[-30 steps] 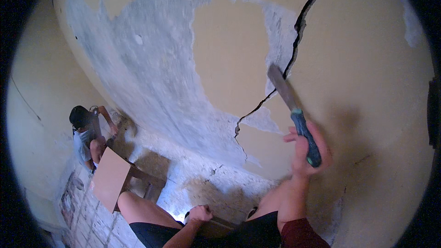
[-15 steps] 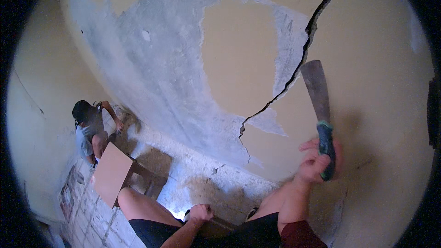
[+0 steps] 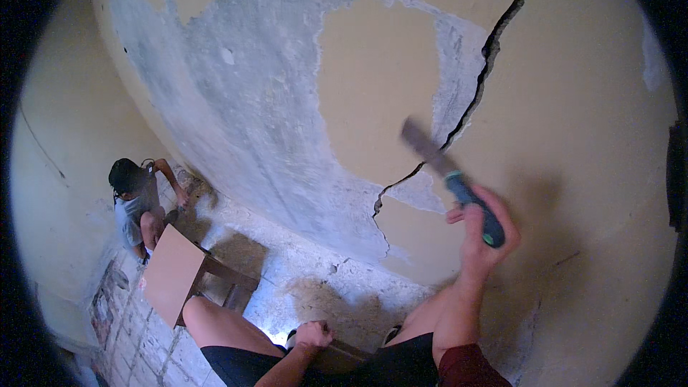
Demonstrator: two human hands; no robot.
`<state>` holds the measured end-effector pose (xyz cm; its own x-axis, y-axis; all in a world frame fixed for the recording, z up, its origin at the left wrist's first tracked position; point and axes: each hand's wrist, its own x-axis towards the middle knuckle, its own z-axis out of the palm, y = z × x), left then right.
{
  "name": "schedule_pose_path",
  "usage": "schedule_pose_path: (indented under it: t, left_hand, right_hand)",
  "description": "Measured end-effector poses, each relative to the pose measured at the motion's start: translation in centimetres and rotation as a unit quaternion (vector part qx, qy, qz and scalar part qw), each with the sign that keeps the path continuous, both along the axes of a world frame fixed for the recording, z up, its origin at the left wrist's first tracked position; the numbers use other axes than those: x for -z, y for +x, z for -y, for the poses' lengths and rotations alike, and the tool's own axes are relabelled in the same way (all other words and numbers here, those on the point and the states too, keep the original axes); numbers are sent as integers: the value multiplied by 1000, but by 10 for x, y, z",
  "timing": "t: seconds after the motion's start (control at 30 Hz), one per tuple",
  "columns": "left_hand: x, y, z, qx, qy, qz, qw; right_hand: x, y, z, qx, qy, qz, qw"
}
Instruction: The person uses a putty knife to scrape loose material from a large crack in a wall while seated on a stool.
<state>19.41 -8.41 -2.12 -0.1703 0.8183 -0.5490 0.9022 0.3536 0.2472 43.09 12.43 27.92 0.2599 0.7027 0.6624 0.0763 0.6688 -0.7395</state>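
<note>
The scraper (image 3: pixel 453 180) slants up and left from the gripping right hand (image 3: pixel 476 239).

blue-green scraper handle (image 3: pixel 466 194), beige wall (image 3: pixel 380 86), grey patch (image 3: pixel 251 86), black shorts (image 3: pixel 240 365)

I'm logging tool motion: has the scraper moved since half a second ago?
Yes. The scraper swung left: its blade, then just right of the crack, now crosses over it.

From my remote seat I can read no text, label, number or sign, either on the scraper (image 3: pixel 466 197) in the right hand (image 3: pixel 479 245) or on the wall (image 3: pixel 380 93) beyond it.
</note>
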Motion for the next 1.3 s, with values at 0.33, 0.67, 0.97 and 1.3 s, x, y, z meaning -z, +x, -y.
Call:
schedule_pose_path:
  t: [0.33,0.67,0.97,1.3]
  left_hand:
    - [4,-4,-1,20,-8,4,1000]
    - [3,-2,-3,6,-50,12,999]
    - [3,-1,4,-7,6,-7,1000]
    - [3,-2,4,21,9,4,1000]
  right_hand:
    - [6,-6,-2,56,114,31,991]
    - [13,10,-19,10,147,208,967]
    - [9,-7,-7,30,104,-15,994]
    - [18,-8,-8,61,153,30,986]
